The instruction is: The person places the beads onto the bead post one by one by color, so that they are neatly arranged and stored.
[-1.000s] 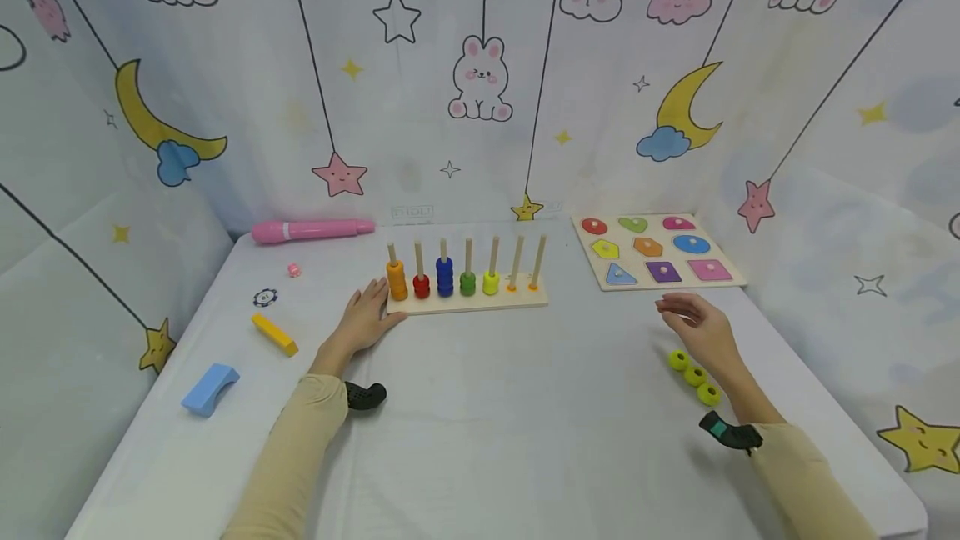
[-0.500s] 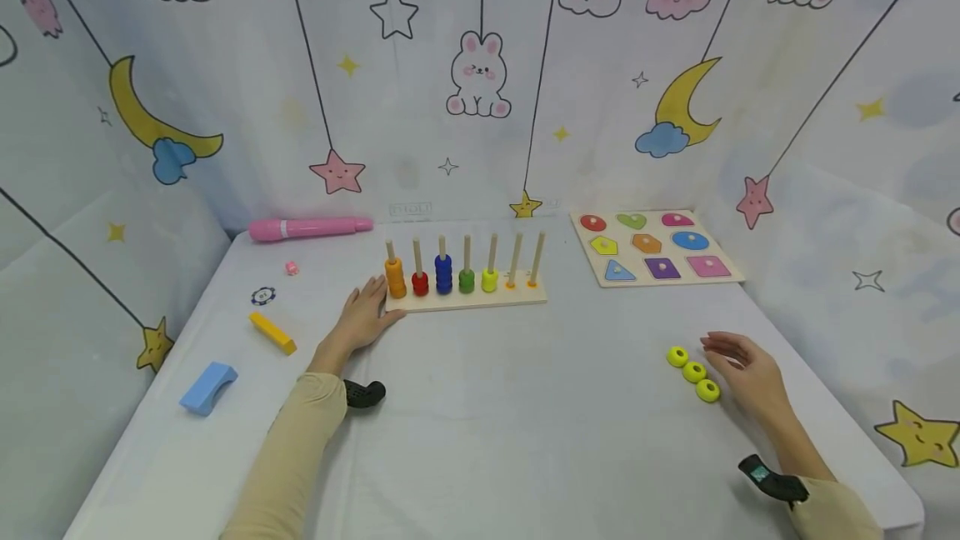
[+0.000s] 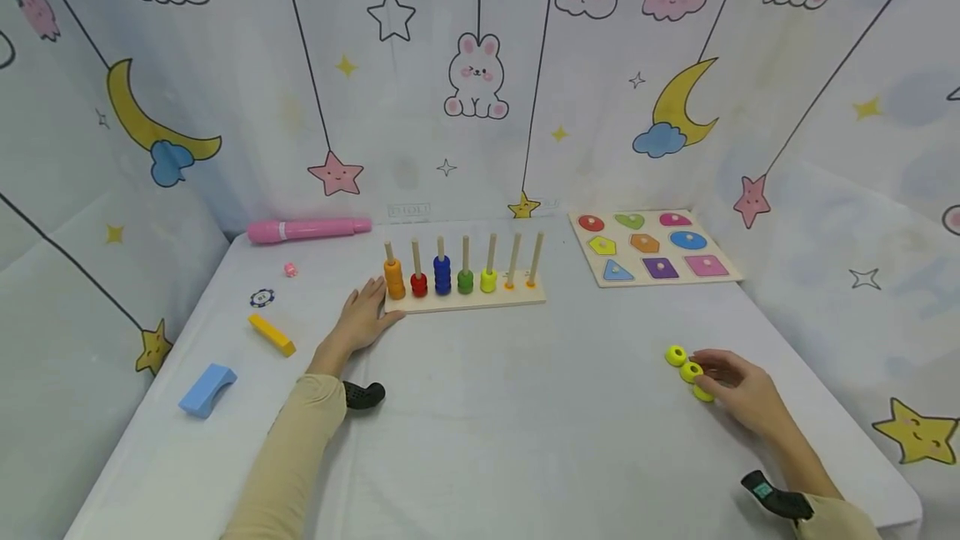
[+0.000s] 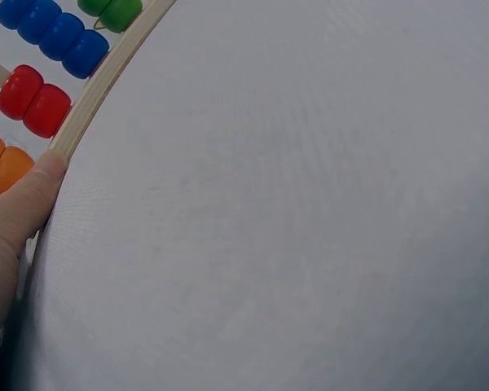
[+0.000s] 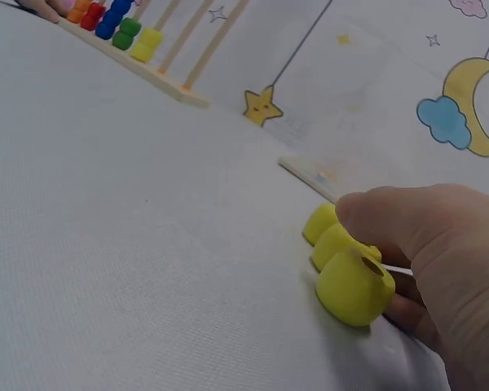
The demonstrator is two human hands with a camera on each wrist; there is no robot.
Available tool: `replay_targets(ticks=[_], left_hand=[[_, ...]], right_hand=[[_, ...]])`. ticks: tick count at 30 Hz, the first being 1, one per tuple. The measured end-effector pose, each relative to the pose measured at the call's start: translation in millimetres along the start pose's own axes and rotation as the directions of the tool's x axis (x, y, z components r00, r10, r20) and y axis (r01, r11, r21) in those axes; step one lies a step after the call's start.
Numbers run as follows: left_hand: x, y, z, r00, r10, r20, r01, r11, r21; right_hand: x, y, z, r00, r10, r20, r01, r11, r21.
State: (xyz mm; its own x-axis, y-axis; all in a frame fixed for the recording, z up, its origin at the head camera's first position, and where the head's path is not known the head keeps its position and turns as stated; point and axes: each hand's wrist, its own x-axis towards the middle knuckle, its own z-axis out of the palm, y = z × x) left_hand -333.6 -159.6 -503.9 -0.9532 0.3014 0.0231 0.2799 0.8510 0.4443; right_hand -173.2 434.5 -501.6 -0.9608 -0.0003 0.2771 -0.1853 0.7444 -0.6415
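Left hand [image 3: 363, 317] lay flat with straight fingers on the table [image 3: 495, 407], thumb against the left end of the peg board [image 3: 465, 300], which stood near the far edge. Orange, red, blue, green and yellow beads sat on its first five pegs; the last two pegs looked nearly bare. By the table's left edge lay a blue block [image 3: 207, 388], a yellow bar [image 3: 273, 334], a chip [image 3: 262, 298] and, at the far left corner, a pink pen [image 3: 309, 229]. A shape puzzle [image 3: 651, 245] lay at the far right corner. Right hand [image 3: 738, 394], near the right edge, curled its fingers over a row of three yellow rings [image 3: 686, 372], touching the nearer two; whether it gripped any, I could not tell.
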Motion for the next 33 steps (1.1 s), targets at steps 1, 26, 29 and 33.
replay_targets(ticks=[1,26,29,33], left_hand=[[-0.1,0.0,-0.2,1.0,-0.002,0.001,0.002,1.0,0.0],[-0.3,0.1,0.1,1.0,0.013,-0.013,-0.013,1.0,-0.008],[-1.7,-0.1,1.1,1.0,0.002,-0.008,-0.002,1.0,-0.004],[-2.5,0.7,1.3,1.0,-0.002,-0.018,0.001,1.0,-0.004]], right_hand=[[-0.2,-0.3,0.5,1.0,-0.001,-0.001,0.001,1.0,-0.006],[-9.4,-3.2,-17.6,0.995,-0.064,-0.082,0.067,0.997,0.028],[-1.6,-9.4,-17.8,0.991,-0.053,-0.12,0.061,0.996,0.058],[21.3,-23.7,-8.9,0.986,-0.051,-0.161,0.065,0.994,0.083]])
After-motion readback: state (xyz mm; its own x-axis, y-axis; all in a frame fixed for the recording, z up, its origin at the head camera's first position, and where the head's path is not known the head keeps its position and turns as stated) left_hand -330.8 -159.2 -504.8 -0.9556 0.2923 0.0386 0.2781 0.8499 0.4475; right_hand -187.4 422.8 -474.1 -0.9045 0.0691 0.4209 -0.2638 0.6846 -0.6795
